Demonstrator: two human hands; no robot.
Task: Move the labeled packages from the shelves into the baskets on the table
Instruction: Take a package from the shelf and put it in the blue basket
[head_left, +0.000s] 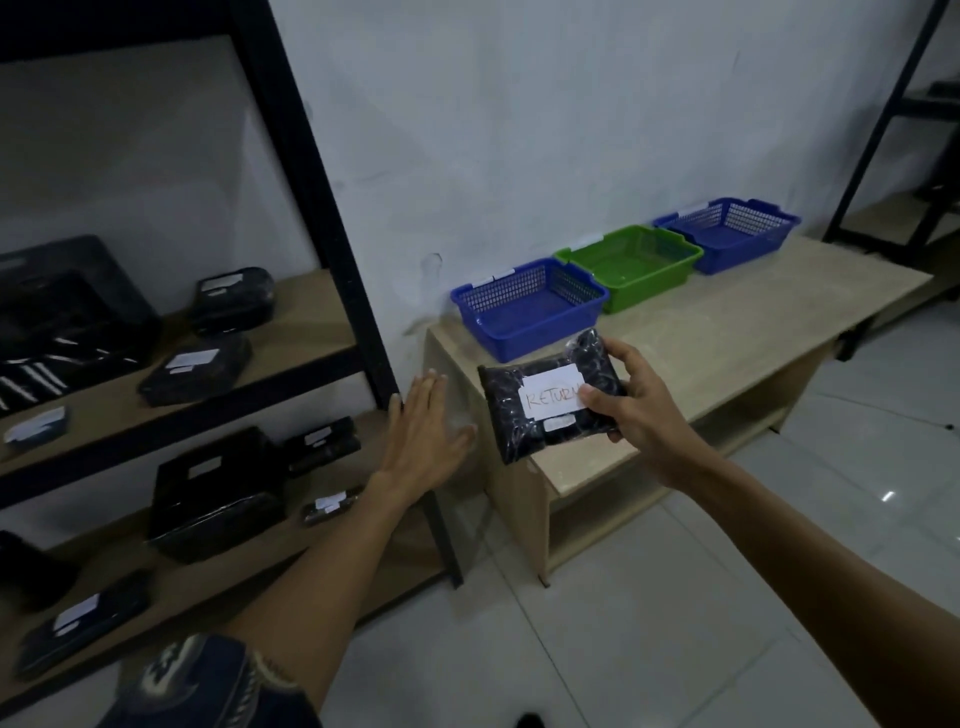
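My right hand (631, 402) pinches the soft, black bubble-wrapped package (511, 421) at centre frame, over the desk (727, 338) corner. My left hand (423, 431) is spread, empty. The paper label (550, 397) reads RETURN, so I should match the tags on the rigid mesh baskets (519, 332), too small to read here.

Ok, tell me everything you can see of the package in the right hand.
The package is a flat black parcel in shiny plastic wrap, with a white label handwritten RETURN in red. It is tilted, label up, over the near corner of the table. The right hand grips its right edge, thumb on the label.
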